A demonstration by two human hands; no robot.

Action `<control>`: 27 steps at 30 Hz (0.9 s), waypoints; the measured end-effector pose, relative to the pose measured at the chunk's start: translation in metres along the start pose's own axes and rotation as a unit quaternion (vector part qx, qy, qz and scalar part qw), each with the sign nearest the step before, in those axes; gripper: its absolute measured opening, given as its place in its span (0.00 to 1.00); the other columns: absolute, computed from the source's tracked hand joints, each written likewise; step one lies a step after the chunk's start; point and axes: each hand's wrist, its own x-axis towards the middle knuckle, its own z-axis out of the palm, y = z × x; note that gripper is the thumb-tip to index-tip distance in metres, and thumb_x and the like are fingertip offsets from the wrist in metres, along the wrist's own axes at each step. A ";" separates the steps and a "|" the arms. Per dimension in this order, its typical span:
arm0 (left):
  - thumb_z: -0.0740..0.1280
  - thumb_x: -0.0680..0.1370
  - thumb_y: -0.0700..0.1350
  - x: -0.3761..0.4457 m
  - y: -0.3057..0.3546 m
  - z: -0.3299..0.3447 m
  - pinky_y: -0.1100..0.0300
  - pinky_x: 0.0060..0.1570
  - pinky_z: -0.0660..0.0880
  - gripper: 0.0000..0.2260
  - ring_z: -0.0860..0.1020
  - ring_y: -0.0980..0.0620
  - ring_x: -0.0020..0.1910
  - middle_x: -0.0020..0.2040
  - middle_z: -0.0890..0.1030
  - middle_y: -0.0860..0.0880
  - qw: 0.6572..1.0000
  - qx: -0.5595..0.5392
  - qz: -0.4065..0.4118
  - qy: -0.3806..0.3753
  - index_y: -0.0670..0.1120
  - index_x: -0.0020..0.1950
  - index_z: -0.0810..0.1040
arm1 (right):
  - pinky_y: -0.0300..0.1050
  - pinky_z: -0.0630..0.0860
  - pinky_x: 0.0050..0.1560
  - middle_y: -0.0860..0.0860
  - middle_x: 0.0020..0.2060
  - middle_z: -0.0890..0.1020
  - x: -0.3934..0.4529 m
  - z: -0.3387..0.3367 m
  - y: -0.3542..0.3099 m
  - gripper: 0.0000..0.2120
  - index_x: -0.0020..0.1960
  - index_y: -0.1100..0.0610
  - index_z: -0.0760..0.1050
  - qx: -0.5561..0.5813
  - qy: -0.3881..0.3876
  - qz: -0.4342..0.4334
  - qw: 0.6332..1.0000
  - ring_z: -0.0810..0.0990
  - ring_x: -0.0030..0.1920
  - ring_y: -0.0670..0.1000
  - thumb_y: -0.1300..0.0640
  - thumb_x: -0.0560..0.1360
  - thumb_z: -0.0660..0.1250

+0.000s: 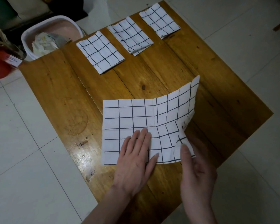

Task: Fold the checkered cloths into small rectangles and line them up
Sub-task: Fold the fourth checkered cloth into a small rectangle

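- The left hand [136, 159] lies flat on the near part of the cloth [136, 120], fingers straight and together, pressing it down onto the table [71, 110]; it grips nothing.
- The right hand [196, 172] pinches the cloth's near right corner, thumb on top and the other fingers hidden under the fabric (how far they curl I cannot tell), and that whole right side is lifted off the wood and curls up and inward.
- The cloth itself sits at the near middle of the table, partly folded, a crease running down its centre.
- Handling, as I judge it: thin, light and limp, so it bends wherever it is not held and will sag between two grip points; it holds a crease when pressed. The varnished wood looks slick, so the flat palm is needed as an anchor.
- Best hold is at corners or along the free edge, pinched, with the other hand flattening the fold line.
- Farther off, three folded cloths lie in a slanted row, apart from each other: the left one [101, 54], the middle one [131, 37], the right one [159, 20].
- Beyond the far left corner stands a bin [39, 31] with crumpled paper.
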 end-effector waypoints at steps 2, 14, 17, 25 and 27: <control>0.52 0.87 0.62 -0.009 -0.010 -0.006 0.46 0.82 0.56 0.31 0.51 0.51 0.85 0.86 0.55 0.51 1.000 -0.012 -0.013 0.014 0.49 0.86 0.53 | 0.37 0.78 0.62 0.36 0.66 0.81 -0.008 0.011 -0.004 0.16 0.65 0.33 0.80 0.016 -0.014 -0.039 0.999 0.79 0.68 0.42 0.43 0.80 0.63; 0.53 0.87 0.59 -0.044 -0.062 -0.020 0.48 0.81 0.58 0.29 0.55 0.52 0.84 0.84 0.61 0.49 0.992 -0.048 -0.085 0.080 0.46 0.85 0.57 | 0.51 0.79 0.68 0.53 0.70 0.80 -0.037 0.080 0.020 0.17 0.71 0.63 0.76 -0.078 -0.108 -0.261 0.956 0.77 0.73 0.51 0.61 0.82 0.65; 0.56 0.87 0.57 -0.049 -0.067 -0.024 0.48 0.81 0.59 0.29 0.55 0.53 0.84 0.84 0.61 0.50 0.988 -0.071 -0.101 0.098 0.47 0.85 0.56 | 0.53 0.79 0.68 0.53 0.71 0.79 -0.039 0.096 0.032 0.18 0.71 0.62 0.77 -0.113 -0.125 -0.277 0.946 0.76 0.74 0.51 0.60 0.82 0.65; 0.57 0.83 0.47 -0.057 -0.082 -0.030 0.47 0.81 0.58 0.31 0.56 0.51 0.84 0.84 0.61 0.48 0.985 -0.086 -0.102 0.109 0.46 0.85 0.55 | 0.46 0.74 0.72 0.48 0.72 0.79 -0.042 0.131 0.060 0.18 0.72 0.59 0.77 -0.121 -0.168 -0.196 0.959 0.73 0.75 0.45 0.57 0.84 0.64; 0.58 0.80 0.46 -0.059 -0.085 -0.028 0.47 0.82 0.56 0.33 0.55 0.51 0.84 0.84 0.59 0.48 0.986 -0.085 -0.097 0.103 0.45 0.85 0.54 | 0.43 0.72 0.73 0.48 0.72 0.78 -0.041 0.135 0.064 0.18 0.72 0.59 0.77 -0.132 -0.182 -0.183 0.957 0.73 0.75 0.44 0.59 0.83 0.65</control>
